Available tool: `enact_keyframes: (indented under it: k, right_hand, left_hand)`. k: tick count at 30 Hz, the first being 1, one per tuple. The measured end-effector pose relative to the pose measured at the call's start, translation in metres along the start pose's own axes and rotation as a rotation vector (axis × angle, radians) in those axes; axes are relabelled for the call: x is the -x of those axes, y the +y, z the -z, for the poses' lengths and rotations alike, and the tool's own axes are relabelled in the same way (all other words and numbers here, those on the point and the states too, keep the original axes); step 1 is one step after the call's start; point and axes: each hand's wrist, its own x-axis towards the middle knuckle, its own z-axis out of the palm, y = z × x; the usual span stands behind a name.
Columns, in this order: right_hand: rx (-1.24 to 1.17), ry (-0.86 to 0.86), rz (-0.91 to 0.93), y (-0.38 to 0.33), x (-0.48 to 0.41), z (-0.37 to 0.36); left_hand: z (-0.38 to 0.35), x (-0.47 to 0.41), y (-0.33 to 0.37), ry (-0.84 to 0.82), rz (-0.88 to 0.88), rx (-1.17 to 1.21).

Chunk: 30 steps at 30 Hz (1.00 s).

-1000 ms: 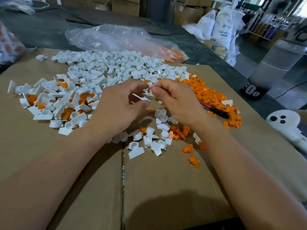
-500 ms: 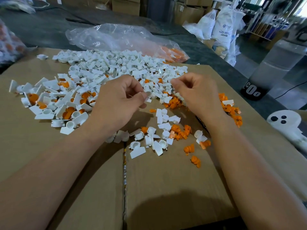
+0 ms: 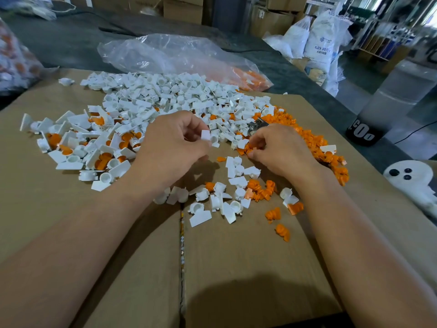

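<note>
Since 0.5 s ago the right hand (image 3: pixel 281 150) has dropped from the white heap (image 3: pixel 165 95) to the cardboard (image 3: pixel 236 268), its curled fingers and thumb pinching an orange piece (image 3: pixel 244 150), while the left hand (image 3: pixel 170 147) still pinches 1 white piece (image 3: pixel 205 135) just left of it.

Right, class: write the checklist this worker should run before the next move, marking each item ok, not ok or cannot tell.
1. White piece pinched in the left hand grip: ok.
2. Right hand at the orange pile: ok.
3. Just one piece from it in that grip: cannot tell.
4. White piece's socket turned towards the right hand: cannot tell.
5. The two hands brought together: not ok, a gap lies between them.
</note>
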Motion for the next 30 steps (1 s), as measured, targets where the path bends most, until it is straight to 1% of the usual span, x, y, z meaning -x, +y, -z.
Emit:
enact_keyframes:
  k: [6, 9, 11, 16, 20, 24, 30]
  right_hand:
    - [-0.027, -0.022, 0.011, -0.002, 0.001, 0.0]
    - [-0.086, -0.03, 0.013, 0.001, 0.001, 0.0]
    - [-0.206, -0.03, 0.005, 0.004, 0.001, 0.003]
    - [-0.621, 0.02, 0.019, 0.001, 0.009, 0.015]
    - [-0.861, 0.039, 0.04, -0.009, 0.014, 0.018]
    - [-0.97, -0.009, 0.075, -0.022, 0.019, 0.017]
    - [-1.02, -0.055, 0.117, -0.033, 0.022, 0.015]
  left_hand:
    - [0.0, 0.0, 0.003, -0.017, 0.059, 0.117]
    - [-0.001, -0.001, 0.003, -0.017, 0.064, 0.119]
    - [-0.001, 0.0, 0.002, -0.017, 0.065, 0.124]
    - [0.0, 0.001, 0.002, -0.027, 0.062, 0.085]
    - [0.0, 0.002, 0.004, -0.036, 0.061, 0.079]
    - [0.0, 0.003, 0.005, -0.025, 0.072, 0.089]
    - [0.001, 0.001, 0.004, 0.001, 0.084, 0.09]
